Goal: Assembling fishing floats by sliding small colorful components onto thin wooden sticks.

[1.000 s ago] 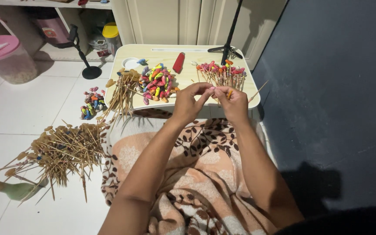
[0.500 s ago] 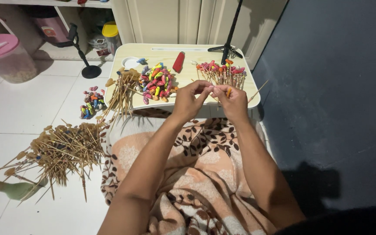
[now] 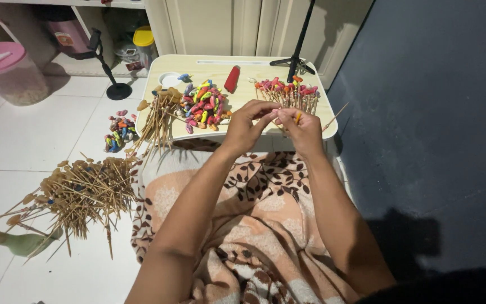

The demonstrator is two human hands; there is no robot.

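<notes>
On the low table (image 3: 209,66), a cluster of sticks with coloured balloons already fitted (image 3: 289,93) lies at the far right, so a fair share of the work looks done. Much seems left: a heap of loose coloured balloons (image 3: 205,106) sits mid-table, a bundle of bare sticks (image 3: 158,115) hangs over the table's left edge, and a far larger pile of sticks (image 3: 80,191) sprawls on the floor beside a small clump of balloons (image 3: 118,130). The left hand (image 3: 244,125) and right hand (image 3: 300,126) meet above the near table edge, both pinched on one thin stick (image 3: 333,118) with a small orange balloon (image 3: 297,117) at the right hand's fingertips. Compared with a second ago, the hands sit in nearly the same spot; the piles look unchanged
</notes>
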